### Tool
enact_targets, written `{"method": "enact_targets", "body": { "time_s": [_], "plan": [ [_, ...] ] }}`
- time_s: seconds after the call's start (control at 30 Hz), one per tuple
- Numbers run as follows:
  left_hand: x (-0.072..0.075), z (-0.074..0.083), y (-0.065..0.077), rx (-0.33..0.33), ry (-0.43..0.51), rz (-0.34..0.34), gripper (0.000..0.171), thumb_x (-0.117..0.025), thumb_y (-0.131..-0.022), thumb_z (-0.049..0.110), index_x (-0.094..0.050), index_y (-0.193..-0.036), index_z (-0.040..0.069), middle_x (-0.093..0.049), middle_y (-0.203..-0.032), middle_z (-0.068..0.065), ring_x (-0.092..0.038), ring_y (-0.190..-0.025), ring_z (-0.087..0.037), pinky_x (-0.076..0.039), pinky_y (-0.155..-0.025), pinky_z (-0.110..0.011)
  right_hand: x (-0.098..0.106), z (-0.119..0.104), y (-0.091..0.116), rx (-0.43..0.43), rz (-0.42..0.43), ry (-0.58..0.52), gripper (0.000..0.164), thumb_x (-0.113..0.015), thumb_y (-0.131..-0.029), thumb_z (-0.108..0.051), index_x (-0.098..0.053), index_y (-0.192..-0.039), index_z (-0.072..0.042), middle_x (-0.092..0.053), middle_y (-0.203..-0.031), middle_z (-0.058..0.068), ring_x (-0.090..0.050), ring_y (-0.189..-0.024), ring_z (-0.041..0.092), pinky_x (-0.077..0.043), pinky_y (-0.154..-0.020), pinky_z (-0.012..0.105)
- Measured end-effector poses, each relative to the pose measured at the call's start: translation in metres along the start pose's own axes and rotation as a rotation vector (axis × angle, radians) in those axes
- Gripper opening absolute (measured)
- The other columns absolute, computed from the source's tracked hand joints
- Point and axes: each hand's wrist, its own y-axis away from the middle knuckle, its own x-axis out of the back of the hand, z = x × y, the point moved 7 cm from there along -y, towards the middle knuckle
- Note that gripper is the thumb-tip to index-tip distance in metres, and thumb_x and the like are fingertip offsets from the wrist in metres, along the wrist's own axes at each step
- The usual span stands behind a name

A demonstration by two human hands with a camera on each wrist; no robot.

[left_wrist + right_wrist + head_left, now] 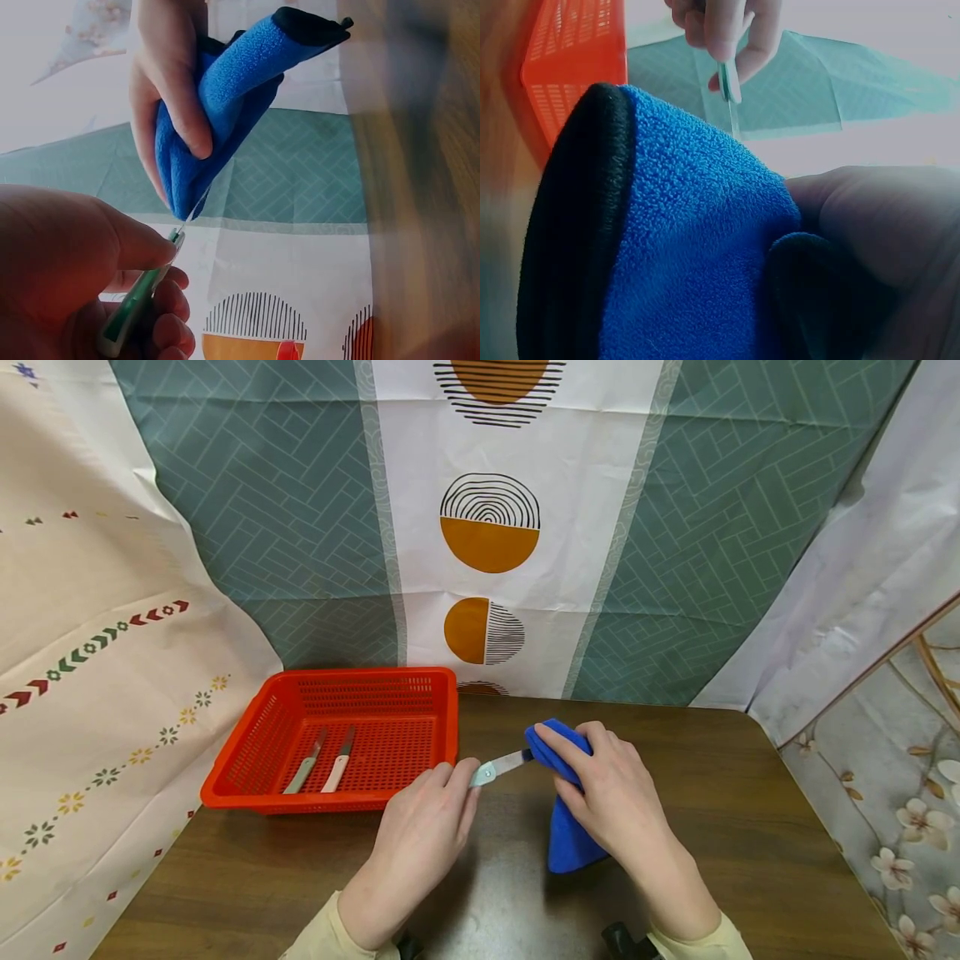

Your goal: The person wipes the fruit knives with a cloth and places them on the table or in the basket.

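Observation:
My left hand (427, 818) grips the pale green handle of a folding knife (504, 766), its blade out and pointing right. In the left wrist view the thumb presses along the knife handle (135, 304), with fingers curled beneath. My right hand (618, 785) pinches a folded blue cloth (573, 839) with dark edging around the blade's tip, which is hidden in the cloth. In the right wrist view the fuzzy cloth (697, 217) fills the foreground, and the left hand (731, 34) with the knife shows beyond it.
A red plastic basket (330, 802) stands at the left on the brown wooden table (750, 827). Two more knives lie inside it, a green-handled knife (302, 774) and a white-handled knife (336, 772). Patterned fabric (637, 568) hangs behind the table.

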Motion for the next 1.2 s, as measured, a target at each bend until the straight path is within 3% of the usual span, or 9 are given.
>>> {"method": "enact_targets", "body": {
  "time_s": [0.4,0.6,1.2],
  "plan": [
    [0.000,0.001,0.000,-0.025,-0.006,0.018,0.023,-0.072,-0.092,0.026,-0.064,-0.111,0.014,-0.049,-0.069,0.006,-0.040,-0.055,-0.010,-0.030,-0.044,-0.021,-0.005,-0.032,0.000,0.117,0.014,-0.002,0.066,-0.079,-0.085,-0.023,-0.055,-0.145,-0.033,-0.056,-0.112,0.009,-0.054,-0.090,0.024,-0.046,-0.086,0.046],
    [-0.001,0.002,0.000,-0.023,-0.004,0.008,0.024,-0.071,-0.093,0.028,-0.064,-0.113,0.015,-0.054,-0.072,0.005,-0.044,-0.056,-0.010,-0.033,-0.045,-0.021,-0.012,-0.044,0.002,0.144,-0.005,0.002,0.065,-0.079,-0.085,-0.026,-0.055,-0.145,-0.035,-0.056,-0.113,0.008,-0.057,-0.094,0.025,-0.046,-0.090,0.047],
    [0.001,0.003,0.000,-0.039,-0.009,0.025,0.023,-0.071,-0.093,0.026,-0.064,-0.111,0.013,-0.049,-0.071,0.005,-0.041,-0.055,-0.010,-0.030,-0.044,-0.021,-0.015,-0.038,0.002,0.124,-0.005,0.018,0.065,-0.079,-0.084,-0.024,-0.056,-0.144,-0.034,-0.056,-0.111,0.008,-0.055,-0.088,0.023,-0.047,-0.087,0.046]
  ]
}}
